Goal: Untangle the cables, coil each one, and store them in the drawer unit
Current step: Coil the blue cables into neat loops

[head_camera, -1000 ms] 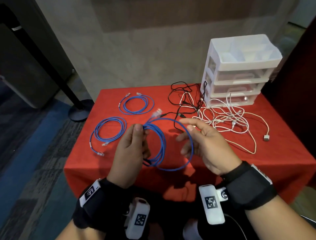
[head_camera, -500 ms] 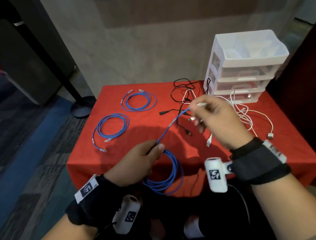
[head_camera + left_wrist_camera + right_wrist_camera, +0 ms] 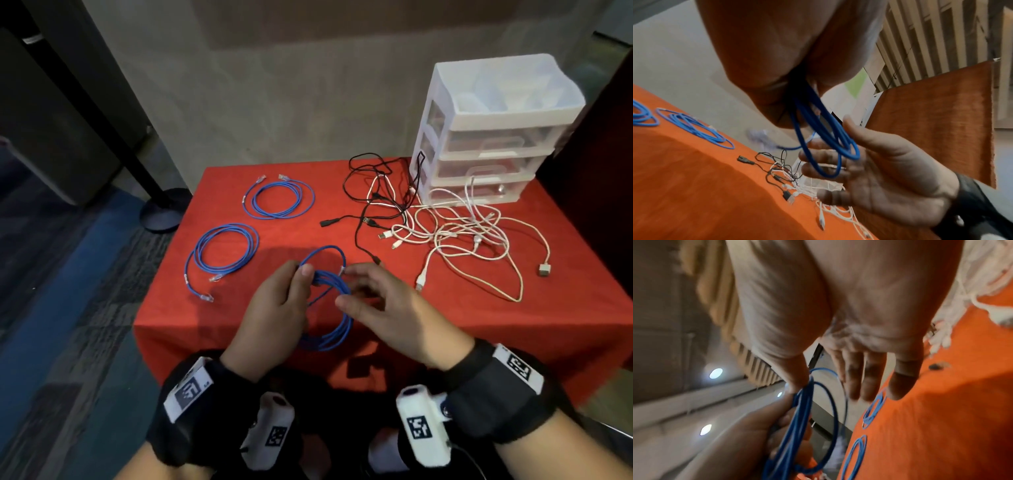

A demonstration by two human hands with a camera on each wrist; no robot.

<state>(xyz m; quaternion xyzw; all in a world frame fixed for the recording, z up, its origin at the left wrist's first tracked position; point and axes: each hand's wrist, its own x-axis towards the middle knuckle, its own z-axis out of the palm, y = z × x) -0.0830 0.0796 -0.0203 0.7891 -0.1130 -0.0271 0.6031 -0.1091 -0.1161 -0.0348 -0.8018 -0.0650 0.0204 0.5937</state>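
Hands meet over the near edge of the desk (image 3: 565, 335), which is draped in a smooth red cloth. The left hand (image 3: 274, 315) has its thumb and fingers curled round a bunch of thin, round blue cable (image 3: 337, 308) wound into several loose loops; the loops hang down from that grip toward the desk's front edge. The right hand (image 3: 387, 308) has its fingers nearly straight and spread, with the fingertips (image 3: 349, 270) touching the clear plug end at the top of the coil; whether they actually pinch it I cannot tell, since the wrist views are blurred. From the left wrist view the blue loops (image 3: 826, 138) hang in front of the right palm (image 3: 890, 175). Two more blue coils lie flat on the cloth to the left: the near coil (image 3: 222, 253) with its clear plugs trailing out, and the far coil (image 3: 279, 200), a neater ring. On the right half lies a tangle of thin black cables (image 3: 376, 198) mixed with glossy white cables (image 3: 462, 236), some ending in small metal plugs and one in a squarish grey plug. At the far right corner stands the drawer unit (image 3: 493, 137), white-framed with three translucent plastic drawers, all pushed in, and a moulded tray top.
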